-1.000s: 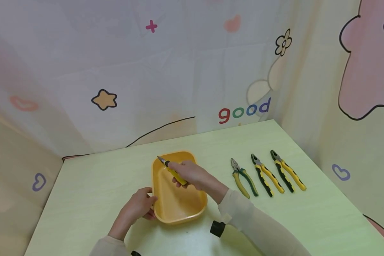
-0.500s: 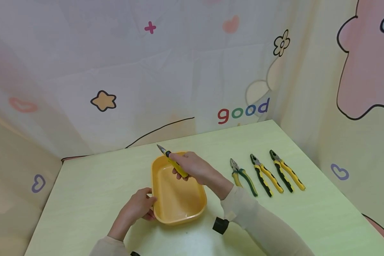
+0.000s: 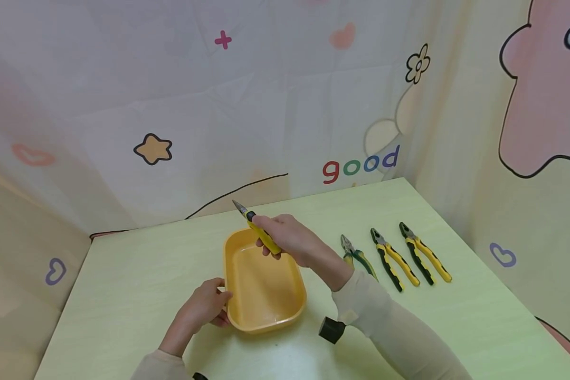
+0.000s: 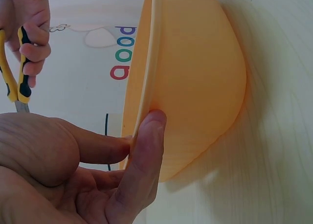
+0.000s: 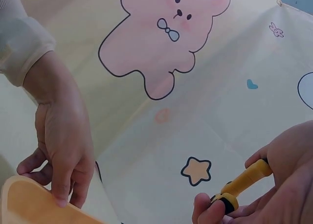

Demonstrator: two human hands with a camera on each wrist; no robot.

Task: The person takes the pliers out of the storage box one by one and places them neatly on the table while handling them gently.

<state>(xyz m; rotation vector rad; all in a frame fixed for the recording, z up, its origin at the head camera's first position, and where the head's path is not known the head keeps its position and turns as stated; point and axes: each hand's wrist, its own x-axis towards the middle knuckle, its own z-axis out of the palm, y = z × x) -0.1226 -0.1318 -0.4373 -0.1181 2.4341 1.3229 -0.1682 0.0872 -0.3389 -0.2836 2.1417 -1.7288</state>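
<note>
My left hand (image 3: pixel 201 306) pinches the left rim of an orange-yellow plastic basin (image 3: pixel 266 295), thumb on one side and fingers on the other, as the left wrist view shows up close. Nothing lies inside the visible part of the basin. Above its far end, my right hand (image 3: pixel 287 237) grips a pair of long-nose pliers (image 3: pixel 266 238) by yellow-and-black handles. Their tapered metal tip points up and away to the left. In the right wrist view the fingers wrap around the handles (image 5: pixel 247 179), and the tip is hidden.
To the right lie three pliers in a row on the pale green table (image 3: pixel 138 274): one with green and yellow handles (image 3: pixel 349 247), then two yellow-and-black ones (image 3: pixel 394 258) (image 3: pixel 425 252). The right forearm partly covers the first. Printed curtains (image 3: pixel 247 116) stand behind the table.
My right hand has risen and moved toward the back with the long-nose pliers, from over the basin's middle to its far end. The left hand and basin have stayed in place.
</note>
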